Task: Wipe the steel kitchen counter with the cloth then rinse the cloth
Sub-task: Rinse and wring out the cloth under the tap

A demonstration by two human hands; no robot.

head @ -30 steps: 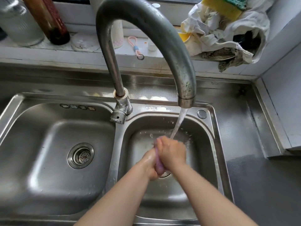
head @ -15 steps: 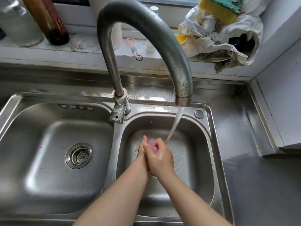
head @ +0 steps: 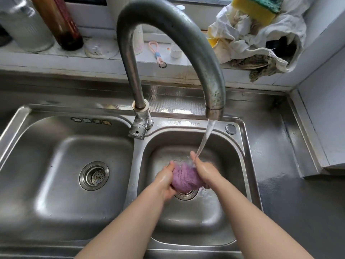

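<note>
A wet purple cloth [head: 185, 179], bunched into a ball, is held over the drain of the right sink basin [head: 237, 157]. My left hand [head: 164, 181] grips its left side and my right hand [head: 204, 170] grips its right side. Water runs from the curved steel tap [head: 186, 30] and lands on my right hand's fingers and the cloth's top. The steel counter [head: 291, 202] lies to the right of the sink.
The left basin [head: 46, 165] has a strainer drain [head: 93, 175]. On the sill behind stand a metal can [head: 24, 25], a dark bottle [head: 59, 23], a pink loop [head: 156, 51], and a heap of rags [head: 257, 45] with a yellow-green sponge [head: 255, 8].
My hands were pressed together around the cloth, hiding most of it. Now they have parted sideways, the cloth shows as a bunched ball between them, and the stream hits it.
</note>
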